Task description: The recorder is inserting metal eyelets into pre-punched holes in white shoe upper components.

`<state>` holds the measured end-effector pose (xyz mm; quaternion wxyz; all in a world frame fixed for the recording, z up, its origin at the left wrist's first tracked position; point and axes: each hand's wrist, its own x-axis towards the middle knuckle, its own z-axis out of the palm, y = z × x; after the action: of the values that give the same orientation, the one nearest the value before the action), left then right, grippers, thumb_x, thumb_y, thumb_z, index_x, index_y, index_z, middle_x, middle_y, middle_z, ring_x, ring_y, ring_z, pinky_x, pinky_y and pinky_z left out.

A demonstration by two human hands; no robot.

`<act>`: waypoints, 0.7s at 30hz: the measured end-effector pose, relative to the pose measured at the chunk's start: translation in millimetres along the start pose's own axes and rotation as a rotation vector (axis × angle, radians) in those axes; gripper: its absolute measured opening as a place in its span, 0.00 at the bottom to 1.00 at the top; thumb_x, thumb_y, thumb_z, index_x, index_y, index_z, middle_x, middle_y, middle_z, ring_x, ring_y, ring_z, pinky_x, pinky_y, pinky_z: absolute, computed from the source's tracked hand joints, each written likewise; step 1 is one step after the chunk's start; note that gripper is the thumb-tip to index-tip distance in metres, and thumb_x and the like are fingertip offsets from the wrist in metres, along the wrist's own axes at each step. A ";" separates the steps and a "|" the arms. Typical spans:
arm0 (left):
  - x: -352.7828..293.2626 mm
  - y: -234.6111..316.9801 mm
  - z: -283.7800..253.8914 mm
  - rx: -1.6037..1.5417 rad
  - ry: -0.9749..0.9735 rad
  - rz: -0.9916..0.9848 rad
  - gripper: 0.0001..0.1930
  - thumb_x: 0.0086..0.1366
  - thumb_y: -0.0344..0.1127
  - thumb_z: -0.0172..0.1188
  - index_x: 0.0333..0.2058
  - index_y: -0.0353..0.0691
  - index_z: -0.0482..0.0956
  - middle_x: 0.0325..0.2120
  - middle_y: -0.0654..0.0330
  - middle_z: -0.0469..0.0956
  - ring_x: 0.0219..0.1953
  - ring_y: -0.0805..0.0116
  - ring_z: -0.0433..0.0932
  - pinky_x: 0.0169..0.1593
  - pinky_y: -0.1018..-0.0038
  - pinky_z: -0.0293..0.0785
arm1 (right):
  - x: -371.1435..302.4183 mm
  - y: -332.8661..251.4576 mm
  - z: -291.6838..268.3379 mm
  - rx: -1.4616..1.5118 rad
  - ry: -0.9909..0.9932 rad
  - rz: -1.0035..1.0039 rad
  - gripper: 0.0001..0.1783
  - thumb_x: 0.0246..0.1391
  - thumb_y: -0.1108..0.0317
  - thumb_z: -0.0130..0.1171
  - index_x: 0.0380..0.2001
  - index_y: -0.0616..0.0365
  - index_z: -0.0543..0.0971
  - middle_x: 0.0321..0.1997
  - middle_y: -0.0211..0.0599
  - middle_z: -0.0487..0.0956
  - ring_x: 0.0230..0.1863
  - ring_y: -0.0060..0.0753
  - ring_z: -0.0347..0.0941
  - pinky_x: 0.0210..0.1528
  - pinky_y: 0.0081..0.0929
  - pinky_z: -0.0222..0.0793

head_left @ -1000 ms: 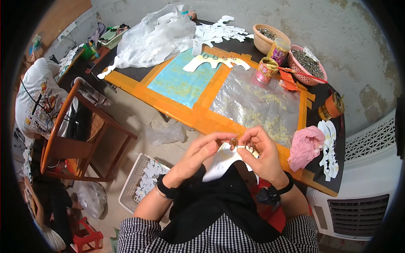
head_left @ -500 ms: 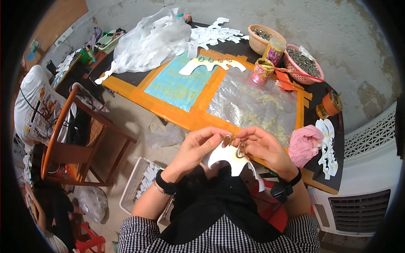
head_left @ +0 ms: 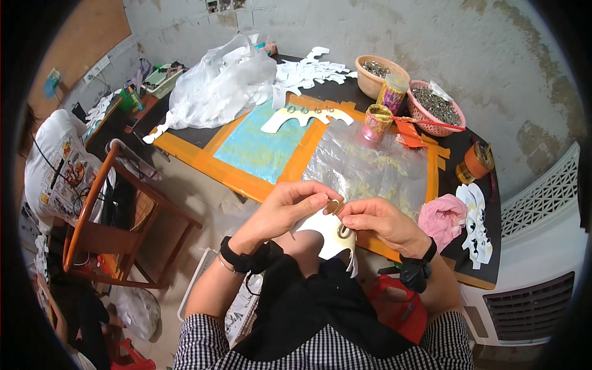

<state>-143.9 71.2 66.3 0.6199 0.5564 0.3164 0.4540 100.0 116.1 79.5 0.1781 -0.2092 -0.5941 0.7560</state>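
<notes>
Above my lap, in front of the table edge, a white curved piece with scalloped cut-outs and yellowish glue (head_left: 333, 245) hangs from my fingertips. My left hand (head_left: 290, 209) pinches its upper edge by a metal ring (head_left: 335, 206). Closed from the other side, my right hand (head_left: 385, 223) has thumb and fingertips at the same edge. An oval metal ring (head_left: 344, 231) sits on the piece just below the right fingertips. On the table ahead lies a similar white piece (head_left: 280, 121) bearing several rings along its top edge.
Orange tape borders a blue sheet (head_left: 256, 148) and glue-smeared clear film (head_left: 345, 157). Behind are a glue pot (head_left: 375, 126), two baskets of metal parts (head_left: 364, 77), white pieces (head_left: 308, 73) and a plastic bag (head_left: 216, 86). Pink cloth (head_left: 441, 219) lies right; a wooden chair (head_left: 105, 228) stands left.
The white piece has turned and tilted in my hands, and its right end now hangs closer in. My right hand has shifted slightly lower; both hands keep their pinch. The view has tilted slightly.
</notes>
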 end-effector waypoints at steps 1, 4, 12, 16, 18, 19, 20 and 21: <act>1.1 0.3 -2.9 0.044 -0.008 -0.007 0.17 0.77 0.42 0.55 0.52 0.34 0.81 0.39 0.64 0.80 0.44 0.77 0.76 0.49 0.77 0.72 | 0.7 2.4 -2.1 -0.023 0.025 0.029 0.12 0.69 0.68 0.57 0.47 0.66 0.80 0.43 0.29 0.82 0.46 0.17 0.76 0.52 0.19 0.69; 3.8 -9.7 -12.5 -0.005 0.018 0.050 0.29 0.74 0.55 0.52 0.58 0.34 0.76 0.41 0.61 0.81 0.46 0.75 0.78 0.51 0.77 0.74 | 2.4 7.7 -6.0 -0.079 0.087 0.013 0.12 0.69 0.67 0.57 0.46 0.66 0.81 0.42 0.27 0.82 0.45 0.16 0.76 0.51 0.18 0.69; -16.8 -64.0 20.8 -0.907 0.265 0.026 0.33 0.76 0.59 0.45 0.63 0.33 0.66 0.52 0.46 0.77 0.55 0.56 0.80 0.61 0.61 0.77 | 4.8 -2.2 0.8 -0.199 0.507 -0.248 0.12 0.67 0.66 0.61 0.45 0.65 0.81 0.40 0.25 0.81 0.38 0.13 0.74 0.41 0.17 0.70; -14.0 -47.7 49.3 -0.521 0.300 0.084 0.17 0.72 0.31 0.60 0.57 0.35 0.71 0.46 0.56 0.79 0.50 0.67 0.80 0.55 0.69 0.78 | 8.1 5.5 7.7 -0.397 0.547 -0.351 0.10 0.66 0.69 0.61 0.43 0.66 0.82 0.38 0.28 0.82 0.38 0.17 0.75 0.39 0.20 0.70; -7.8 -38.6 48.9 -0.393 0.346 0.115 0.15 0.67 0.25 0.65 0.50 0.38 0.74 0.45 0.63 0.77 0.48 0.74 0.78 0.54 0.72 0.77 | 8.8 1.0 14.0 -0.649 0.615 -0.449 0.08 0.63 0.72 0.61 0.40 0.67 0.81 0.35 0.35 0.81 0.36 0.24 0.76 0.39 0.24 0.70; -8.5 -37.8 50.8 -0.391 0.348 0.117 0.15 0.67 0.25 0.65 0.50 0.38 0.74 0.45 0.63 0.77 0.48 0.74 0.78 0.54 0.72 0.77 | 9.6 1.1 16.7 -0.648 0.612 -0.452 0.08 0.63 0.72 0.61 0.40 0.67 0.81 0.35 0.35 0.81 0.36 0.24 0.76 0.39 0.24 0.70; -9.1 -37.8 53.0 -0.393 0.362 0.103 0.14 0.66 0.25 0.66 0.49 0.38 0.74 0.45 0.63 0.77 0.48 0.74 0.78 0.53 0.73 0.78 | 9.5 1.9 19.6 -0.690 0.630 -0.477 0.07 0.62 0.73 0.61 0.40 0.66 0.81 0.35 0.37 0.80 0.35 0.28 0.77 0.39 0.25 0.71; -8.4 -37.5 54.6 -0.395 0.375 0.088 0.14 0.66 0.24 0.66 0.48 0.38 0.75 0.45 0.62 0.78 0.48 0.73 0.79 0.51 0.73 0.79 | 9.6 2.8 22.2 -0.732 0.648 -0.501 0.07 0.61 0.74 0.61 0.40 0.66 0.81 0.34 0.40 0.79 0.35 0.32 0.78 0.39 0.27 0.71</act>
<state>-90.2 42.7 38.5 0.6267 0.3440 0.3065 0.6284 80.1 102.2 80.4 0.4422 -0.3317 -0.7646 0.3313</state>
